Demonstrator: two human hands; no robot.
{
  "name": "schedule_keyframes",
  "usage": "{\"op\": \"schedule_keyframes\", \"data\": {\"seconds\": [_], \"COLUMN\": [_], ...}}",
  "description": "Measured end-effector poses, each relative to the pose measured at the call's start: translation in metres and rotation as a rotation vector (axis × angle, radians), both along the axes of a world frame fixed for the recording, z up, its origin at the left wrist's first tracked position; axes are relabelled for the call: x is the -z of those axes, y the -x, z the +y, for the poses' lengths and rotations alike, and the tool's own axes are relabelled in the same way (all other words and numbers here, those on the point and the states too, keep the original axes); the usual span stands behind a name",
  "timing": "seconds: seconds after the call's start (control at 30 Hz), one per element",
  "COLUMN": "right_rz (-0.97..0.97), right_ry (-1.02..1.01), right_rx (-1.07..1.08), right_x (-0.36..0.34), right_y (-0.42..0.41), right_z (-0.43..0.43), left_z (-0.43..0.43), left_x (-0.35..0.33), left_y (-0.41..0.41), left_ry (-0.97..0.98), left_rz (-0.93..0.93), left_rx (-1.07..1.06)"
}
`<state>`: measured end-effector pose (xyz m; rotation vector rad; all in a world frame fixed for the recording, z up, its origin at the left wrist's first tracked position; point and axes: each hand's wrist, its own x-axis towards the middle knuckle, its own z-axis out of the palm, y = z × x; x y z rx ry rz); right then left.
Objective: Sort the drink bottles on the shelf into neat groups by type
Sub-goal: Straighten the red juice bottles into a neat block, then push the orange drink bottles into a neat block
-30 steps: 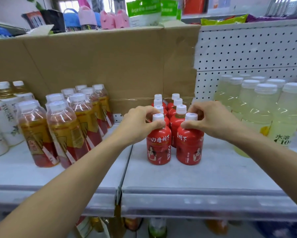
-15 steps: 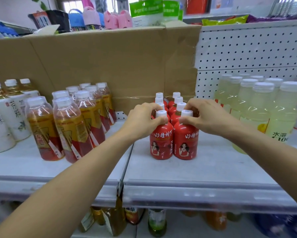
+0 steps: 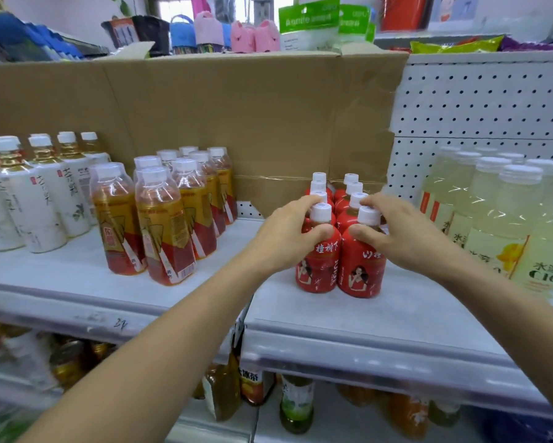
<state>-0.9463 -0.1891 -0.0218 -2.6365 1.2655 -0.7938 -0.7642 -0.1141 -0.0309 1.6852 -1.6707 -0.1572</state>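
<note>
Red bottles point(image 3: 354, 188) with white caps stood in two touching columns, four deep, on the right-hand panel of the white shelf point(image 3: 348, 318), running back toward the rear. I saw the left grip point(image 3: 288, 238) wrapped round the shoulder of the front-left red bottle point(image 3: 316, 273), thumb across the front just below the cap and fingers curled behind the neck. The right grip point(image 3: 403, 238) held the front-right red bottle point(image 3: 361, 276) in the same way, thumb on its front and fingertips up by the caps of that column. Both front bottles stood upright on the shelf, touching side to side. Well apart to the left, amber tea bottles point(image 3: 164, 225) stood in rows, and beyond them were white-labelled tea bottles point(image 3: 41, 199). Near the red group on the right, though not touching it, stood tall pale yellow bottles point(image 3: 499, 219). A cardboard sheet point(image 3: 236, 123) lined the back behind the red and amber groups, with white pegboard point(image 3: 479, 110) beside it. Lower-shelf bottles point(image 3: 296, 404) showed below, blurred.
</note>
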Motion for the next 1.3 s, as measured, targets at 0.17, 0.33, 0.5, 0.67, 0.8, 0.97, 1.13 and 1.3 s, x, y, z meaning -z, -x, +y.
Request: {"op": "schedule_keyframes", "data": {"seconds": [0.17,0.33,0.5,0.67,0.8,0.97,1.13,1.3], "right_rz": [-0.187,-0.283,-0.332,-0.293,-0.376,-0.444,-0.487,-0.479], "right_ry": [0.265,0.382,0.046,-0.302,-0.343,-0.370,-0.468,-0.533], "right_rx": [-0.065,-0.204,-0.297,-0.282,-0.289,-0.283,-0.271,-0.282], "right_x": [0.017,0.006,0.006,0.013,0.030,0.037,0.038,0.036], "right_y": [-0.024,-0.079,-0.158,-0.232,-0.262,-0.279,-0.287,-0.287], "right_z": [0.024,0.055,0.088,0.105,0.107,0.103,0.090,0.080], "left_z": [0.053,0.110,0.132,0.126,0.111,0.098,0.083,0.081], "left_x": [0.019,0.029,0.029,0.026,0.031,0.040,0.042,0.039], "left_y": [-0.023,-0.109,-0.199,-0.273,-0.306,-0.316,-0.312,-0.305], "left_ry": [0.131,0.461,0.578,0.225,0.018,-0.019,-0.029,-0.023], "left_rz": [-0.105,-0.180,0.010,0.157,0.310,0.427,0.488,0.527], "left_rx": [0.041,-0.092,-0.306,-0.222,0.043,0.168,0.242,0.259]}}
